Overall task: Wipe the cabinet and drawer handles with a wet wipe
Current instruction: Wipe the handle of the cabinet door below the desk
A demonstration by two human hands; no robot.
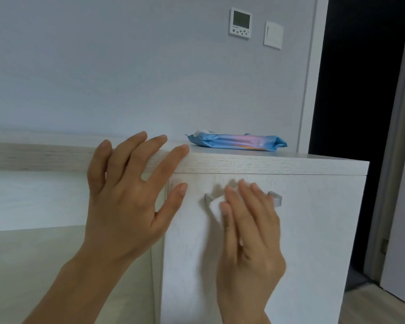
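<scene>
A white wood-grain cabinet [309,230] fills the lower right of the view. Its front carries a grey bar handle [275,198], whose two ends show on either side of my right hand [250,232]. That hand presses a folded white wet wipe [215,208] against the middle of the handle with straight fingers. My left hand [126,199] is spread open, its fingertips resting on the front edge of the cabinet top. A blue and pink pack of wet wipes [239,142] lies on the cabinet top behind the hands.
A pale wall rises behind the cabinet, with a thermostat panel [240,23] and a light switch [273,35]. A dark doorway [355,90] opens at the right. A lower pale surface [33,265] lies to the left of the cabinet.
</scene>
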